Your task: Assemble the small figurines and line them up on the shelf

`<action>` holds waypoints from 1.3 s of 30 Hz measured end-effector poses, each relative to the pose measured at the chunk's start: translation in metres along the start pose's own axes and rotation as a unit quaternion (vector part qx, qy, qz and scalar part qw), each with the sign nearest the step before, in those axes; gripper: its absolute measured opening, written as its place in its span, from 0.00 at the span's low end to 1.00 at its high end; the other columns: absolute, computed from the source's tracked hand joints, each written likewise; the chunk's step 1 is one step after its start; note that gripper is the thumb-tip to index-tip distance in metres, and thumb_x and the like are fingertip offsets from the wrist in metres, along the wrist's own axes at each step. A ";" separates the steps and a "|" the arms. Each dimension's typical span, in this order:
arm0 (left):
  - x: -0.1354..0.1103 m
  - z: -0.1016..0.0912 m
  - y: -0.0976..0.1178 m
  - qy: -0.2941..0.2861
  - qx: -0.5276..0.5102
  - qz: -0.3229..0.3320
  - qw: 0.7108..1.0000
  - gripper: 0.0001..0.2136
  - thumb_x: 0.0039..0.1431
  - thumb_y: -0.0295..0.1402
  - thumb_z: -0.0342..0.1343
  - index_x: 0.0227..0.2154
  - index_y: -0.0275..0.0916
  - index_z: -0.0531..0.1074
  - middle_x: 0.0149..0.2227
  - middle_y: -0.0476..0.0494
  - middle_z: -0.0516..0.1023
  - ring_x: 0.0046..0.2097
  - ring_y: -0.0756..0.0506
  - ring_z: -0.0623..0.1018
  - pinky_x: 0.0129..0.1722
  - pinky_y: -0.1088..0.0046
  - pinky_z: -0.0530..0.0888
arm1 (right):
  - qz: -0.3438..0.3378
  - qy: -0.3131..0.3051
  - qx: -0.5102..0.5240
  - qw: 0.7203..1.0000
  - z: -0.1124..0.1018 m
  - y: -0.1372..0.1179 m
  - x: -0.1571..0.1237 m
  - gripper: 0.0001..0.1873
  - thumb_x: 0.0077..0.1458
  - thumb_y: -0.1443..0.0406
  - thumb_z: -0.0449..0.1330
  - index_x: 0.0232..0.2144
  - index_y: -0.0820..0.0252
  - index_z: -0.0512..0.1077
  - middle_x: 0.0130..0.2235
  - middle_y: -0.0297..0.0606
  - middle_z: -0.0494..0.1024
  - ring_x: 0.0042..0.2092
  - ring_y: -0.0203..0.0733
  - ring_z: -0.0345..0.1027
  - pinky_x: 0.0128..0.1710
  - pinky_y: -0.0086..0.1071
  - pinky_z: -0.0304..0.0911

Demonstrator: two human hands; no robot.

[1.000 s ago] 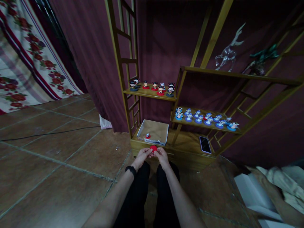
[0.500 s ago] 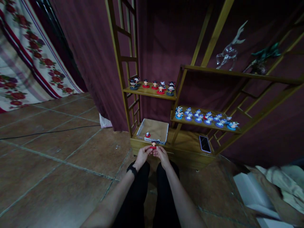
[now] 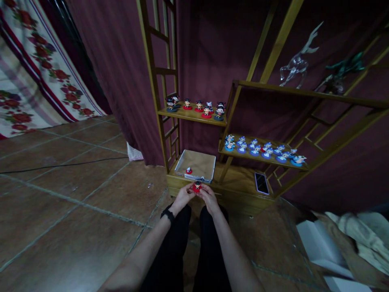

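Between my two hands is a small figurine (image 3: 197, 186) with dark hair and a round red base, held in front of the shelf's low front edge. My left hand (image 3: 183, 197) closes its fingers on the left side of the base. On the other side, my right hand (image 3: 209, 198) pinches the base as well. Just beyond them lies a shallow open box (image 3: 199, 159) with pale walls. Inside that box, near its front left corner, stands a small white figurine (image 3: 189, 170) on a red base.
Several dark-haired figurines (image 3: 199, 106) stand on the upper left shelf (image 3: 188, 114). Blue and purple figurines (image 3: 254, 150) fill the right shelf. A phone (image 3: 261, 183) lies on the bottom board. Higher up are a clear deer ornament (image 3: 296, 67) and a green ornament (image 3: 342, 75). White boxes (image 3: 322, 243) sit at lower right.
The figurine in my hands has tilted, and more of its red base now shows. Both hands stay in nearly the same place. The camera view has shifted slightly.
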State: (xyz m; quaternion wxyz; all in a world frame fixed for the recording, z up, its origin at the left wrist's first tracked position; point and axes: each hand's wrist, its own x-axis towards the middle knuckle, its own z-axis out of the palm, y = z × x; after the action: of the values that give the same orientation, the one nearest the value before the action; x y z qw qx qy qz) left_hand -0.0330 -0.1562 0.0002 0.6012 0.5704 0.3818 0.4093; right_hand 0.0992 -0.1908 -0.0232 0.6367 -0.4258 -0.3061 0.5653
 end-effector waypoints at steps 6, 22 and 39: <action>0.001 -0.002 -0.003 0.000 -0.031 -0.022 0.999 0.23 0.39 0.32 0.62 0.43 0.34 0.71 0.28 0.47 0.76 0.29 0.50 0.72 0.35 0.73 0.68 | -0.001 0.002 -0.010 1.000 -0.002 0.004 0.002 0.23 0.38 0.58 0.64 0.39 0.56 0.69 0.41 0.39 0.75 0.42 0.44 0.69 0.41 0.40 0.65; 0.004 -0.002 -0.012 0.040 -0.086 0.010 0.995 0.19 0.34 0.31 0.66 0.33 0.37 0.67 0.25 0.51 0.72 0.28 0.51 0.72 0.33 0.74 0.68 | -0.014 0.022 0.000 1.000 -0.001 0.004 0.004 0.18 0.38 0.59 0.64 0.35 0.58 0.71 0.38 0.38 0.76 0.40 0.42 0.69 0.42 0.41 0.65; -0.002 -0.001 -0.016 0.029 0.109 0.094 0.989 0.18 0.45 0.27 0.56 0.43 0.39 0.71 0.30 0.47 0.73 0.30 0.49 0.70 0.34 0.74 0.66 | 0.000 -0.005 -0.011 1.000 -0.002 -0.004 -0.002 0.14 0.40 0.61 0.63 0.34 0.55 0.70 0.39 0.35 0.74 0.41 0.41 0.68 0.42 0.41 0.66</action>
State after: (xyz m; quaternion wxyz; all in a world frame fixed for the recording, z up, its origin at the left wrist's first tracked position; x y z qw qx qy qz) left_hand -0.0341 -0.1582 -0.0155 0.4830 0.6538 0.3862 0.4360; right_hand 0.1027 -0.1931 -0.0209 0.6304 -0.4298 -0.3161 0.5638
